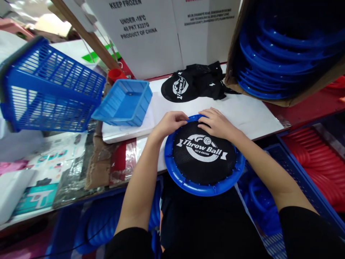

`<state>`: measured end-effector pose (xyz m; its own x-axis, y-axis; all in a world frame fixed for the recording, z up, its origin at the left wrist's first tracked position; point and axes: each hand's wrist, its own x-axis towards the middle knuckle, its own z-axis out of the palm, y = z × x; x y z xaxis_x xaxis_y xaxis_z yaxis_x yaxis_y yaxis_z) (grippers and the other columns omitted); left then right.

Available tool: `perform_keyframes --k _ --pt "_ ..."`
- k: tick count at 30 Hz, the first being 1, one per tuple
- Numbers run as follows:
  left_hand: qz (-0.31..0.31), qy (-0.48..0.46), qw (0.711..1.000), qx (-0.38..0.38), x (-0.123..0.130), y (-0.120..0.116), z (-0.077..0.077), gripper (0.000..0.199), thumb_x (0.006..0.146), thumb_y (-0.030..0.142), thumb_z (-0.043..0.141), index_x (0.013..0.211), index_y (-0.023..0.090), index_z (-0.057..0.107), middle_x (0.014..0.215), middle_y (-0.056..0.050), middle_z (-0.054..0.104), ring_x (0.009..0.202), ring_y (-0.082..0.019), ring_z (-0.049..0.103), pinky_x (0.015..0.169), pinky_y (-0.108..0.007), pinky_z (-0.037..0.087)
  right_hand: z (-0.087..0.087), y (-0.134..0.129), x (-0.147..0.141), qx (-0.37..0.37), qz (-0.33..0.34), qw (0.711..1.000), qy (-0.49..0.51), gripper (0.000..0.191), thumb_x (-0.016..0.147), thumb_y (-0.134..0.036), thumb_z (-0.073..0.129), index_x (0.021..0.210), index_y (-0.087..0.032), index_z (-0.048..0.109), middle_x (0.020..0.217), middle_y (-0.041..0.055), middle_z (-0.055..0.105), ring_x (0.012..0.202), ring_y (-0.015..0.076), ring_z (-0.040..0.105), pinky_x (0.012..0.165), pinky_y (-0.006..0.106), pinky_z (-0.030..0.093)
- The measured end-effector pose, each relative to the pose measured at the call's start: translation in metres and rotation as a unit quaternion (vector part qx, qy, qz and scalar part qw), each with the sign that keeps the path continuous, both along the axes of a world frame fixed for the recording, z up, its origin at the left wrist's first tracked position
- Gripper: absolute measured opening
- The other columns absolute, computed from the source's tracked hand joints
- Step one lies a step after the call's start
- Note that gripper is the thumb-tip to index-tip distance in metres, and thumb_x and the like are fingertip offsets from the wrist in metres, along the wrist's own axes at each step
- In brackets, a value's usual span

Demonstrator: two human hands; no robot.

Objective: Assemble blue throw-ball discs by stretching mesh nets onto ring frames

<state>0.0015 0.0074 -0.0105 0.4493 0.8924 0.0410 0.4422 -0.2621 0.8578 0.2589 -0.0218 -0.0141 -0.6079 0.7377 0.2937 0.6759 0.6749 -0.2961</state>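
A round throw-ball disc (207, 172) with a blue plastic rim and printed black mesh leans against the table's front edge, close to my body. At its far rim, my left hand (172, 124) is closed, thumb and fingertips pinching the edge. My right hand (217, 124) lies over the far rim to the right, its bent fingers gripping rim and mesh edge; its fingertips are near my left hand. Beyond the disc, a loose black printed mesh piece (176, 88) lies beside more black mesh (212, 77) in a heap.
A light-blue tray (129, 104) and a tilted blue basket (54, 90) stand on the left. A cardboard box (289, 99) of blue rims is at the upper right. Red rings (309, 162) fill a crate lower right. White cartons (151, 50) wall the back.
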Motion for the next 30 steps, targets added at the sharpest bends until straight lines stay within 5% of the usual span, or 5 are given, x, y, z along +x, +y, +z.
perform_keyframes --k 9,15,18,25,30 --pt "-0.062 0.050 0.986 0.144 0.004 -0.003 0.000 0.019 0.096 0.025 0.058 0.099 0.020 0.077 0.102 -0.007 0.079 0.093 -0.021 0.071 0.089 -0.038 0.057 0.000 0.006 0.001 -0.039 0.039 0.998 0.011 0.022 0.105 -0.033 0.058 0.107 -0.021 0.076 0.141 0.0153 0.066 0.132 0.0333 0.059 0.117 0.056 0.047" --pt "-0.157 0.148 0.941 0.260 0.017 -0.012 -0.002 0.019 0.099 0.026 0.058 0.103 0.019 0.075 0.118 -0.013 0.072 0.111 -0.028 0.067 0.103 -0.048 0.053 0.002 0.004 0.002 -0.048 0.034 0.998 0.005 0.020 0.101 -0.027 0.064 0.115 -0.025 0.078 0.170 0.0074 0.043 0.156 0.0360 0.039 0.127 0.062 0.037" --pt "-0.156 0.176 0.937 0.260 0.018 -0.014 -0.001 0.016 0.098 0.027 0.061 0.107 0.019 0.072 0.121 -0.014 0.070 0.112 -0.030 0.065 0.100 -0.048 0.053 0.002 0.005 0.004 -0.075 0.035 0.997 0.001 0.021 0.098 -0.029 0.069 0.117 -0.027 0.078 0.174 0.0034 0.037 0.160 0.0363 0.032 0.130 0.062 0.035" --pt "-0.113 0.173 0.958 0.200 0.015 -0.016 0.004 0.019 0.095 0.031 0.067 0.112 0.021 0.066 0.108 -0.008 0.071 0.105 -0.028 0.066 0.096 -0.043 0.052 -0.001 0.008 0.005 -0.090 0.018 0.995 0.028 0.018 0.095 -0.034 0.072 0.106 -0.022 0.078 0.156 0.0133 0.059 0.149 0.0357 0.047 0.125 0.062 0.040" --pt "-0.115 0.228 0.943 0.212 0.022 -0.018 0.004 0.030 0.107 0.034 0.048 0.123 0.022 0.070 0.107 -0.011 0.067 0.103 -0.028 0.066 0.094 -0.042 0.051 -0.001 0.012 0.007 -0.146 0.018 0.983 0.107 0.010 0.094 -0.026 0.070 0.102 -0.021 0.073 0.148 0.0145 0.065 0.142 0.0311 0.057 0.121 0.058 0.044"
